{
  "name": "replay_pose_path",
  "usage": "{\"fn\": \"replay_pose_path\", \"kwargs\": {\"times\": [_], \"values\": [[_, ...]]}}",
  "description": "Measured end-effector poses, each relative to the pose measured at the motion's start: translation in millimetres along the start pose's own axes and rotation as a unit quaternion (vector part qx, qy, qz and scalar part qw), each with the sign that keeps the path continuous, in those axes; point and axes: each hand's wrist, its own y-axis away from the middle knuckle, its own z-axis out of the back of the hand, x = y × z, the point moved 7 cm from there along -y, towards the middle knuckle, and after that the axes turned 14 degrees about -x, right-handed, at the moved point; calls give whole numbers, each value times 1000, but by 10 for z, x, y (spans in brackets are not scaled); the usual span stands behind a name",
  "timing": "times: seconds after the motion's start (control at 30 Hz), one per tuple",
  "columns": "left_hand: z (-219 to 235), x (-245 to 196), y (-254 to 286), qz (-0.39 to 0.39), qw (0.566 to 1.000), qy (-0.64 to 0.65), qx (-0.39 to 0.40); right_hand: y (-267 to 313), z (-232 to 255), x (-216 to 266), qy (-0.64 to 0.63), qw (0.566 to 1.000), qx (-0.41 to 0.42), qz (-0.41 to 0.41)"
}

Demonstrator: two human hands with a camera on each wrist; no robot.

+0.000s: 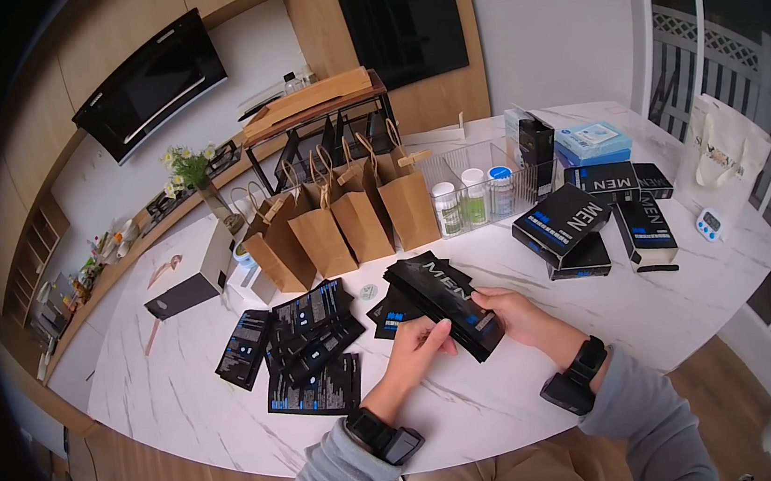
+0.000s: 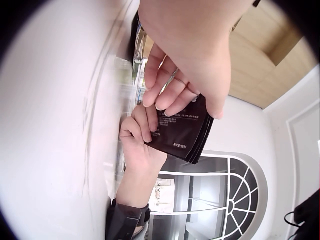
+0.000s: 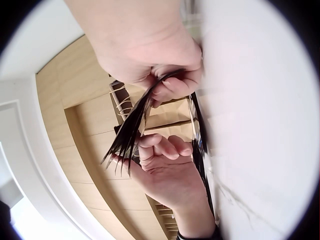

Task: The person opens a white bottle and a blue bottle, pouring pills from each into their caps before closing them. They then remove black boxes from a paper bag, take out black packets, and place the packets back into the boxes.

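A fanned stack of flat black sachets point(image 1: 456, 303) marked MEN is held above the table between both hands. My right hand point(image 1: 514, 319) pinches the stack at its right edge; in the right wrist view the sachets point(image 3: 129, 131) splay apart from that grip. My left hand point(image 1: 416, 354) holds the near left edge, thumb at the border and fingers behind, as the left wrist view shows with the sachets' printed back point(image 2: 180, 132). More black sachets point(image 1: 389, 318) lie just beyond the hands. On the left is a loose pile of black sachets point(image 1: 312, 342), printed backs up.
Several brown paper bags point(image 1: 341, 222) stand behind, beside a clear divided organizer point(image 1: 517, 194) with bottles point(image 1: 474, 195). Black MEN boxes point(image 1: 562, 222) are stacked at right, near a small timer point(image 1: 708, 224) and a white bag point(image 1: 724, 149). A white box point(image 1: 184, 271) sits at left.
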Motion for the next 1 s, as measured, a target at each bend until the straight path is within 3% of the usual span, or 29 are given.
{"fn": "replay_pose_path", "kwargs": {"times": [0.33, 0.93, 1.0], "values": [[-11, -14, -12, -37, 999, -31, 17, 32, -38, 25, 1, 1000, 17, -4], [-7, 18, -15, -32, 998, -47, 41, -19, 3, -19, -11, 1000, 24, -10], [31, -25, -51, -33, 999, -3, 10, -27, 37, 31, -64, 998, 5, 12]]}}
